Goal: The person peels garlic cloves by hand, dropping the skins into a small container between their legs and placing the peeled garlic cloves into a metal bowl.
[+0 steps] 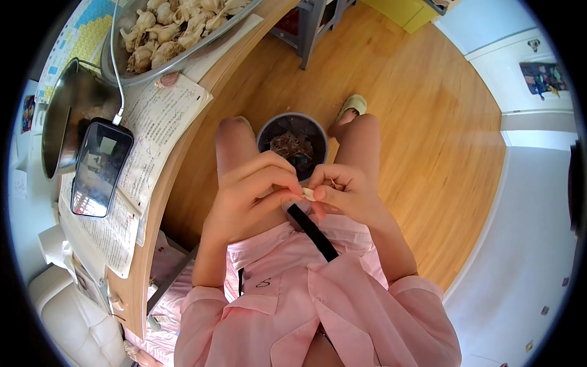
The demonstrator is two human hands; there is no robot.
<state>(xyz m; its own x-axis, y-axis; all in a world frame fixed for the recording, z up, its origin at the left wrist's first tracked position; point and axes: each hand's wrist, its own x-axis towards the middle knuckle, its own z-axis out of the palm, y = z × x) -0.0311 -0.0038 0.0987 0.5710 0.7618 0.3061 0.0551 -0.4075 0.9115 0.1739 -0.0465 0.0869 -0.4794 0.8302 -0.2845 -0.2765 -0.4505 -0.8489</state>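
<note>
Between my two hands, over my lap, is a small pale garlic clove (309,194). My left hand (257,189) is closed, with its thumb and fingertips pinching the clove's left end. From the other side my right hand (347,191) grips the same clove, its thumb pressed against it and its fingers curled. A thin dry strand shows by the right fingers. Just beyond the hands, on the floor between my legs, stands a dark round bin (287,118) with dry garlic skins (291,145) in it.
A large clear bowl of garlic bulbs (165,37) sits on the desk (173,168) at left. Near it are a metal bowl (58,131), a phone (103,165) on a white cable, and printed sheets (153,125). A grey stool (310,37) and yellow box (403,13) stand farther off.
</note>
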